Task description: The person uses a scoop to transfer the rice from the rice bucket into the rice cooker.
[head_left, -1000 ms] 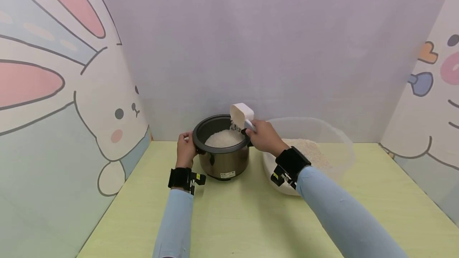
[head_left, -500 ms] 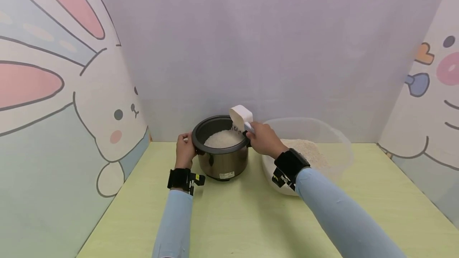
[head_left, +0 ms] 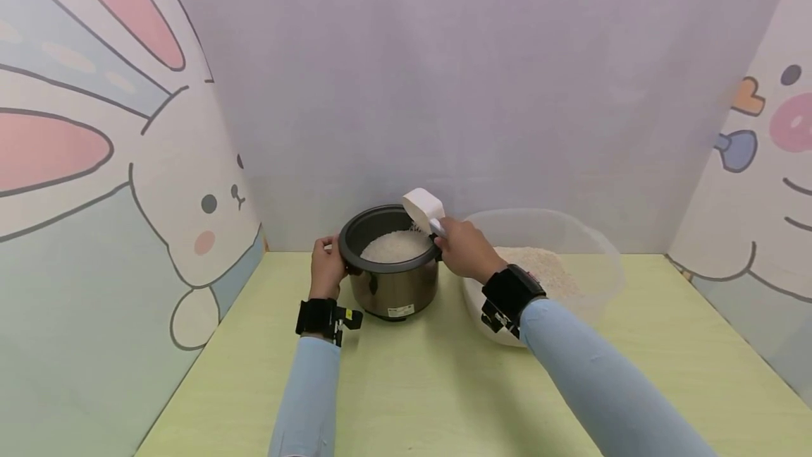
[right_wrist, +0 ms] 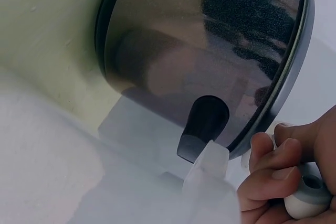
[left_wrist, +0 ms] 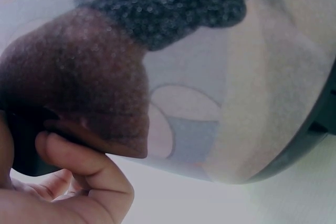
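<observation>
A white scoop, its handle gripped in the curled fingers of the right hand, is tipped over the right side of an open pot, with grains falling from its mouth onto the white rice inside. The pot stands upright on the pale green worktop, its black side handle held between thumb and bent fingers of the left hand. Beside it, to the right, a clear tub contains a heap of pale grain.

In R hand: smooth wht boxy plastic scoop. L of grip: glossy brn rnd metal-look pot. R of grip: semi-clr rounded plastic tub.
</observation>
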Available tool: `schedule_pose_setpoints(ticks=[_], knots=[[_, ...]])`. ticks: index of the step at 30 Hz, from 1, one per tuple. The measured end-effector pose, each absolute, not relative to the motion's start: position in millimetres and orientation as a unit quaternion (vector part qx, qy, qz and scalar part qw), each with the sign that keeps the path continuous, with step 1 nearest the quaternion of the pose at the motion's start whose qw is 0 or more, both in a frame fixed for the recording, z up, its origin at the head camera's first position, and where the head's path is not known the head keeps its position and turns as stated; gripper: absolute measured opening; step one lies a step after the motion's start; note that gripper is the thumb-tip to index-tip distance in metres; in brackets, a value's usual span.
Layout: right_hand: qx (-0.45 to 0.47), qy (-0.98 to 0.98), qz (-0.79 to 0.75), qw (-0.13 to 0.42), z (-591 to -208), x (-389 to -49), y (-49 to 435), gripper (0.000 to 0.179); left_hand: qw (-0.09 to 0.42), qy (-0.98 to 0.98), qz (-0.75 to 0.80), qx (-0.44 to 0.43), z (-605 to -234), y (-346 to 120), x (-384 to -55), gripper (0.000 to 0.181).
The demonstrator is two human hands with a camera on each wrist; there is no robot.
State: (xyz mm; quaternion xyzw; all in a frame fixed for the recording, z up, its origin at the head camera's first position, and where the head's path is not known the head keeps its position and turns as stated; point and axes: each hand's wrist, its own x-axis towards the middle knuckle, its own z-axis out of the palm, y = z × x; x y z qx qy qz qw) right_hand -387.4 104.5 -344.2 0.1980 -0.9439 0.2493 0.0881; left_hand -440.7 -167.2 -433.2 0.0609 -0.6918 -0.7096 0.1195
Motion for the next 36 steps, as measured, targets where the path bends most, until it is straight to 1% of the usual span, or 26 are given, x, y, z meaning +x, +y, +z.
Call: schedule_pose_setpoints(ticks=[7, 17, 27, 31, 36], knots=[[0.208, -0.948, 0.221, 0.094, -345, -386, 108, 0.013, 0.119, -0.695, -0.706, 0.064, -432, -165, -440, 0.046], [0.208, -0.955, 0.183, 0.103, -346, -379, 110, 0.029, 0.144, -0.696, -0.703, 0.038, -433, -162, -434, 0.041], [0.204, -0.959, 0.152, 0.121, -347, -377, 116, 0.029, 0.123, -0.704, -0.697, 0.057, -434, -162, -439, 0.044], [0.205, -0.956, 0.171, 0.121, -342, -374, 123, 0.034, 0.123, -0.706, -0.695, 0.06, -433, -164, -440, 0.045], [0.198, -0.955, 0.181, 0.129, -339, -373, 137, 0.036, 0.122, -0.71, -0.691, 0.064, -431, -167, -438, 0.046]])
